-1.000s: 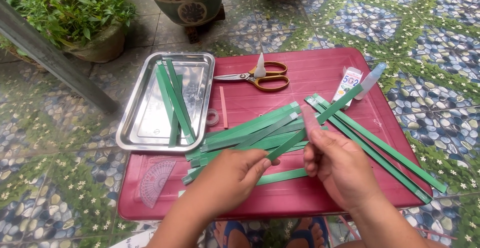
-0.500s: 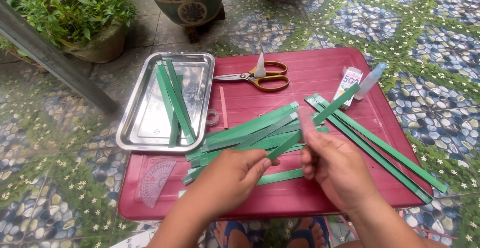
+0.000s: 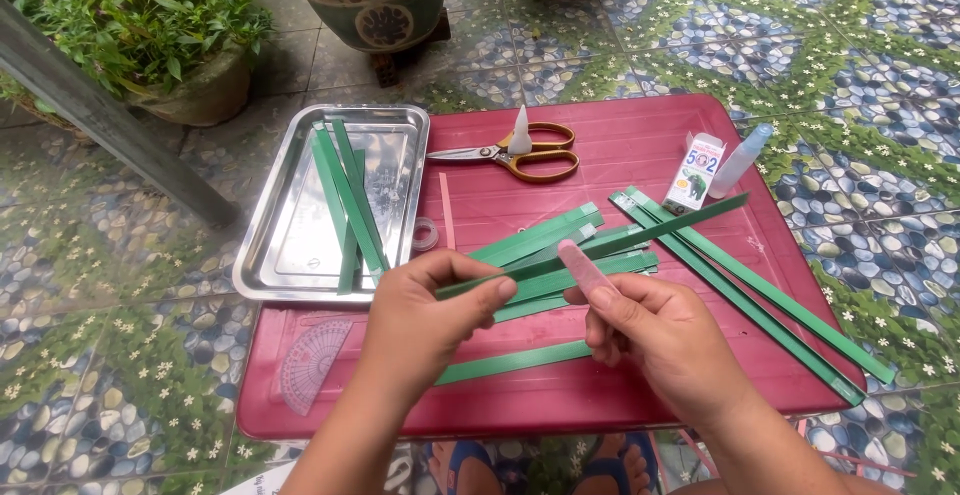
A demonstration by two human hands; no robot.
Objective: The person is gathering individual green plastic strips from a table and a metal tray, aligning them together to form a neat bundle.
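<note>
Head view: left hand (image 3: 425,320) fingers pinch a long green strip (image 3: 600,247), right hand (image 3: 665,340) fingers pinch a pink stick (image 3: 585,267); the thin strip could buckle or slip.

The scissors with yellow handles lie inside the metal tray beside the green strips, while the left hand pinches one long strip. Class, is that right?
Not quite. In the head view the scissors lie on the red table, right of the metal tray. The left hand does pinch a long green strip.

Shiny metal tray (image 3: 300,245), glossy red plastic table (image 3: 640,145), matt green paper strips (image 3: 560,240)
</note>
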